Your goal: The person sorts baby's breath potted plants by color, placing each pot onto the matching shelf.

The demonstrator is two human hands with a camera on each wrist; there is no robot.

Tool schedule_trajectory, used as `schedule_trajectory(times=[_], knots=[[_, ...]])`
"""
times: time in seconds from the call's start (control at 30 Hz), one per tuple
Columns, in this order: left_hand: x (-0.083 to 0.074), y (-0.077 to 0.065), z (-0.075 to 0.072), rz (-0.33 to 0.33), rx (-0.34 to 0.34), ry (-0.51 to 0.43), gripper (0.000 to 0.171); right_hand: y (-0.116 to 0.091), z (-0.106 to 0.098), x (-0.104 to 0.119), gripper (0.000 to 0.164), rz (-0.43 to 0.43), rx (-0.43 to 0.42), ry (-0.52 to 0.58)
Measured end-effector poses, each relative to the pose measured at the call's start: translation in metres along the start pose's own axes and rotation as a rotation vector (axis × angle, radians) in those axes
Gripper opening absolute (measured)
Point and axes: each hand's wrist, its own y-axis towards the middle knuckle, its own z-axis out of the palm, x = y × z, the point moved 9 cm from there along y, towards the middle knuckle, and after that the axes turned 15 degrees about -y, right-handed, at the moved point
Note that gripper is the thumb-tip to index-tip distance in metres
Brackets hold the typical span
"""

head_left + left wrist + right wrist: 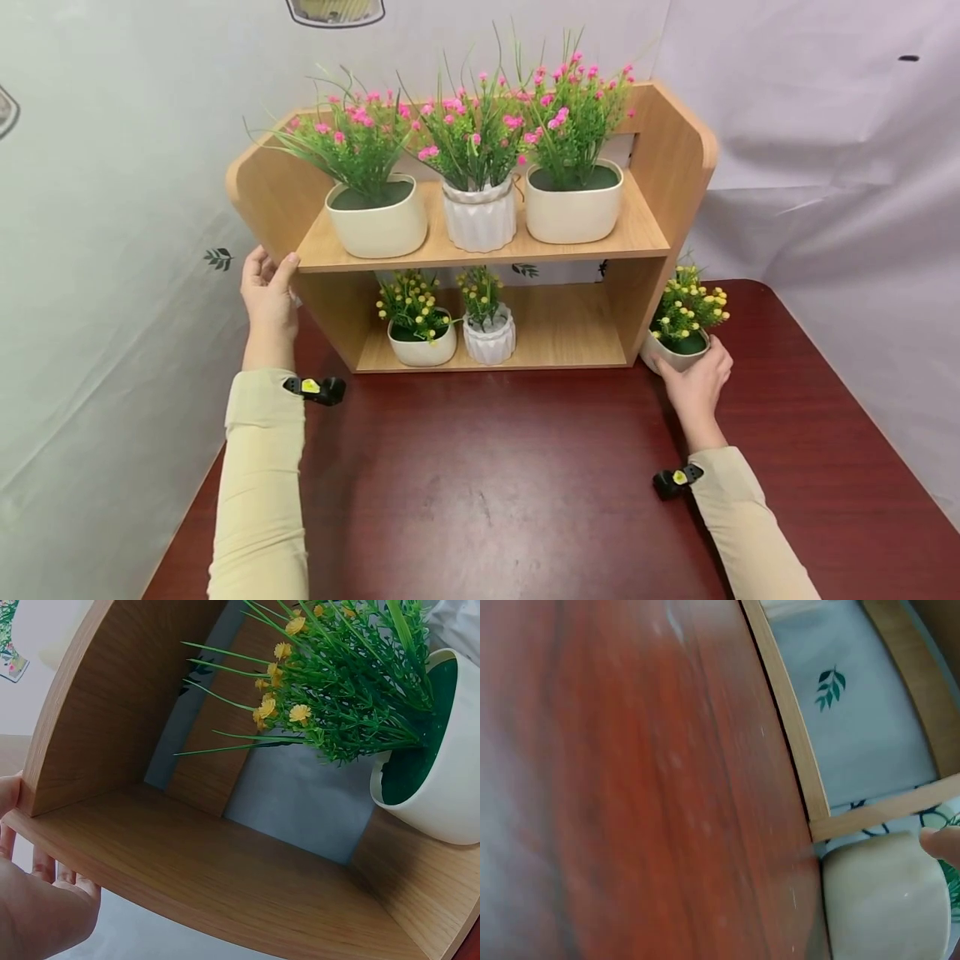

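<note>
At the left side of a two-tier wooden shelf point(480, 260), my left hand point(270, 302) grips the side panel, thumb in front and fingers around the outer side. The left wrist view shows these fingers point(43, 864) wrapped over the panel's edge. My right hand point(697, 387) holds a cream flowerpot point(677, 361) of yellow flowers by its rim, just outside the shelf's right panel. In the right wrist view the thumb point(939, 844) touches the top of this pot point(885, 896); the other fingers are hidden. The pot's base sits at tabletop level.
On the upper tier stand a left cream pot point(377, 229), a ribbed white pot point(480, 218) and a right cream pot point(574, 215), all with pink flowers. Below are a cream pot point(423, 346) and a ribbed pot point(490, 340), with yellow flowers. A dark red table point(495, 475) supports the shelf.
</note>
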Motion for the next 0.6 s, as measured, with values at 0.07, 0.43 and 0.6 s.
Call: schedule_trajectory(times=[0.07, 0.43, 0.6], knots=[[0.000, 0.000, 0.000, -0.003, -0.002, -0.007, 0.031, 0.003, 0.003, -0.005, 0.089, 0.041, 0.040, -0.005], [0.001, 0.000, -0.002, -0.009, -0.011, -0.032, 0.031, 0.013, 0.008, -0.017, 0.080, 0.056, 0.059, 0.049], [0.001, 0.001, -0.002, -0.011, -0.011, -0.016, 0.032, 0.012, 0.007, -0.019, 0.080, 0.068, 0.093, 0.026]])
